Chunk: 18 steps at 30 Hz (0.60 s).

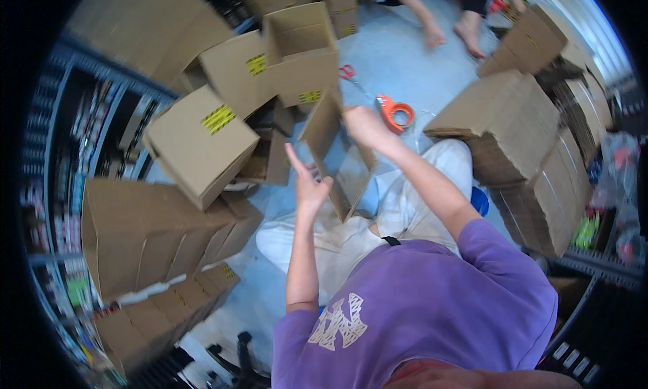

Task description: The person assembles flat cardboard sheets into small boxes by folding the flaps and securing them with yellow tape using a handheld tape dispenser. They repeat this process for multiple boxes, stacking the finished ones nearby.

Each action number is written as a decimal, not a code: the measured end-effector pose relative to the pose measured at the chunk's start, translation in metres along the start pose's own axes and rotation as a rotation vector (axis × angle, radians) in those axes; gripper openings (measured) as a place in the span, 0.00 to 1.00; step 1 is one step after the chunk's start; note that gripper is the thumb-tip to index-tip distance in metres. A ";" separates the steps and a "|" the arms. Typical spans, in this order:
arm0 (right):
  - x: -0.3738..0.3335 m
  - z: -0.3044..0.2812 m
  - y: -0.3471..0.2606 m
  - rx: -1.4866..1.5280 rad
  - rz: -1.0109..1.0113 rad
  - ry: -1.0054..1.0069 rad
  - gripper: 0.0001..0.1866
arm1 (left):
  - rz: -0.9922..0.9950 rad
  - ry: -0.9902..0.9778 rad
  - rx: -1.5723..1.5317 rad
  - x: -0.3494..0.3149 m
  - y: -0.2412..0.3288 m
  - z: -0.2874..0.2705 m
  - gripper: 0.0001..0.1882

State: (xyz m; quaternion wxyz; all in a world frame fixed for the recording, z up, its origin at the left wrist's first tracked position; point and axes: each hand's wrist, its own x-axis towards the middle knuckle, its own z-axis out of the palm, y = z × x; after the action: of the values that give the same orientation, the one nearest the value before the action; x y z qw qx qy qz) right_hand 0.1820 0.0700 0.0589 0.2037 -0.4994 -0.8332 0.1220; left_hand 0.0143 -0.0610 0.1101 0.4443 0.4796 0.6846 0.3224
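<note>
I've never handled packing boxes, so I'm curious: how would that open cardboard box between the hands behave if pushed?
The cardboard box is probably light for its size, looking thin-walled and hollow. Its flat sides seem fairly stiff, but the open top may let them flex.

Left hand (pixel 312 192) raised, one finger extended; right hand (pixel 366 127) farther forward, fingertips hidden; its forearm (pixel 425 178) slants inward.

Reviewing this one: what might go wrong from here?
1. The open carton has the right hand by its upper edge and the left hand spread open beside it; its walls might fold out of square.
2. The orange tape dispenser lies close beyond the right forearm, so a swing could knock it.
3. Red-handled scissors lie loose on the floor; someone reaching across may get nicked.
</note>
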 end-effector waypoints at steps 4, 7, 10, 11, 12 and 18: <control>-0.008 -0.013 -0.027 0.107 -0.002 0.028 0.10 | 0.339 0.488 0.534 0.058 -0.009 -0.011 0.18; -0.042 0.004 -0.029 -0.010 -0.345 0.650 0.14 | 0.759 0.635 0.552 0.107 -0.024 -0.020 0.12; -0.099 -0.016 -0.032 0.203 -0.602 0.340 0.10 | 0.522 0.434 0.507 0.108 -0.017 -0.013 0.14; -0.109 -0.003 -0.037 0.227 -0.567 0.417 0.13 | 0.629 0.415 0.448 0.117 -0.025 -0.012 0.13; -0.123 -0.003 -0.047 0.201 -0.411 0.331 0.22 | 0.594 0.456 0.393 0.106 -0.014 -0.007 0.12; -0.125 0.031 -0.039 0.179 -0.390 0.480 0.31 | 0.641 0.395 0.677 0.100 -0.019 -0.005 0.15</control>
State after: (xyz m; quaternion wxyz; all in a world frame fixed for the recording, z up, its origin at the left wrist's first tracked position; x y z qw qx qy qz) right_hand 0.1895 -0.0584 0.0201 0.4571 -0.3248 -0.8274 0.0324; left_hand -0.0120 0.0268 0.0664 0.0046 0.7127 0.6401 0.2869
